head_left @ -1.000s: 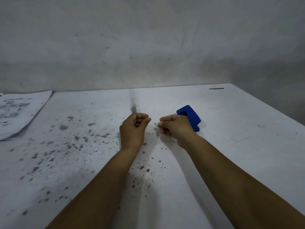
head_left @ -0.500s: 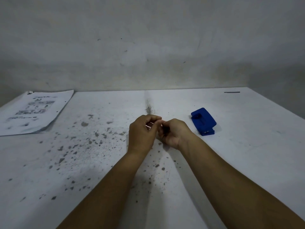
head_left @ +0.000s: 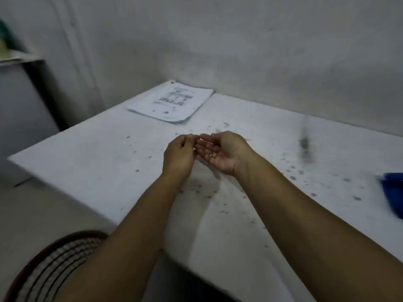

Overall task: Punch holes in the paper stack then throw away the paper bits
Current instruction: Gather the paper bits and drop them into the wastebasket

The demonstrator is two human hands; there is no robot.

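a woven chair (head_left: 54, 267) is seen low left; the paper stack (head_left: 172, 101) lies far back on the desk (head_left: 87, 162), seemingly punched; the left hand (head_left: 178, 155) is pinched shut, contents unclear; the right hand (head_left: 220, 153) is cupped open, bits probably gathered, disposal left; the blue punch (head_left: 392, 192) sits far right.

White table (head_left: 109, 162) speckled with dark grey flecks, white paper stack (head_left: 172, 101) printed with blurred grey-black text and a diagram, a vivid blue hole punch (head_left: 393, 188) (cut off at the right edge), a dark-rimmed chair (head_left: 54, 264) with pale woven stripes, grey mottled wall (head_left: 239, 51).
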